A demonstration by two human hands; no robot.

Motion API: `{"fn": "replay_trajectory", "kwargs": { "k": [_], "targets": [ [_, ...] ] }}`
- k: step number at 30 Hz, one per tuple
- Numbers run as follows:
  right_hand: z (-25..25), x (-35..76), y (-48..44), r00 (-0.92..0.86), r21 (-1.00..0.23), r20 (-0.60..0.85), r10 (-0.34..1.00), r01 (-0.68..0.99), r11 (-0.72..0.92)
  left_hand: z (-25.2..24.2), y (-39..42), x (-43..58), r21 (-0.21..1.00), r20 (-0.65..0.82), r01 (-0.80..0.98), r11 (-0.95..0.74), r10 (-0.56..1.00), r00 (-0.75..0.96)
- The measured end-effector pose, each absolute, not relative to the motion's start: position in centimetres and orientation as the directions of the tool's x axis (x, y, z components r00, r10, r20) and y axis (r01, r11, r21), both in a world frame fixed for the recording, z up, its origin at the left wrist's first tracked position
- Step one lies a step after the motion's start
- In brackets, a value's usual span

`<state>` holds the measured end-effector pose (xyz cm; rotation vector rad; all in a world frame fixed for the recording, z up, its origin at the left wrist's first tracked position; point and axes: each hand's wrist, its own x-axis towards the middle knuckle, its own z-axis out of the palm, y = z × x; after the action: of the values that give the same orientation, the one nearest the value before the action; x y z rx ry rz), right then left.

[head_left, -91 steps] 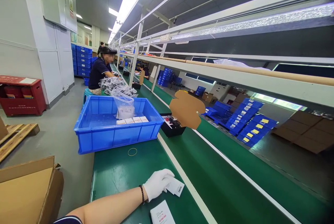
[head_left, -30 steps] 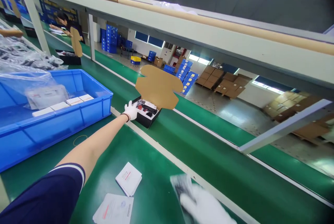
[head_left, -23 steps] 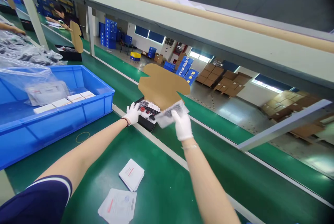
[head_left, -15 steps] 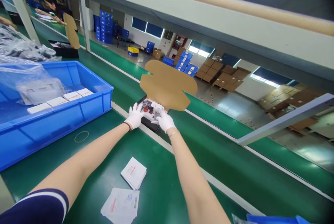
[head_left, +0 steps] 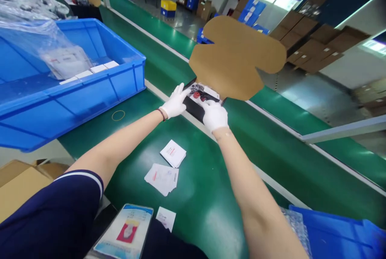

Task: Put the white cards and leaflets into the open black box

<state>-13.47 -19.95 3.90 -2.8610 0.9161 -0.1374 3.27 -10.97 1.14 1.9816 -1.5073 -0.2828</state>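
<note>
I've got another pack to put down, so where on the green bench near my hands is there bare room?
Bare green lies between the rubber band and the small booklet, below the left hand. More lies right of the right hand, toward the lower blue bin. It is crowded around the black box and by the leaflet stack.

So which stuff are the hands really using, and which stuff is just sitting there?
In use:
- left hand, on the near left edge of the black box
- right hand, on the box's near right edge
- brown cardboard lid, standing open

Just lying about:
- blue crate
- two leaflet stacks
- rubber band
- small card
</note>
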Motion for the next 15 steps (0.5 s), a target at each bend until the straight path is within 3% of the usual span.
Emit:
{"fn": "replay_trajectory", "kwargs": {
  "k": [2,6,11,15],
  "targets": [
    [2.5,-16.4,-15.9,0.817,-0.287,0.011,-0.576,-0.549,-0.785,2.3,-7.8,3.2,0.689,0.212,-0.709,-0.154,-0.891,0.400],
    [-0.8,-20.2,-9.5,0.816,-0.579,-0.225,-0.533,-0.552,-0.600,3.0,-1.6,2.6,0.769,0.217,-0.626,-0.130,-0.868,0.447],
    [-1.7,-21.9,-9.7,0.704,-0.762,-0.323,-0.632,-0.590,-0.267,3.2,2.1,0.2,0.826,0.203,-0.554,-0.106,-0.860,0.468],
    [0.5,-22.8,-9.5,0.647,-0.799,-0.251,-0.720,-0.558,-0.223,4.2,2.2,-4.1,0.845,0.141,-0.533,-0.051,-0.939,0.314]
  ]
}}
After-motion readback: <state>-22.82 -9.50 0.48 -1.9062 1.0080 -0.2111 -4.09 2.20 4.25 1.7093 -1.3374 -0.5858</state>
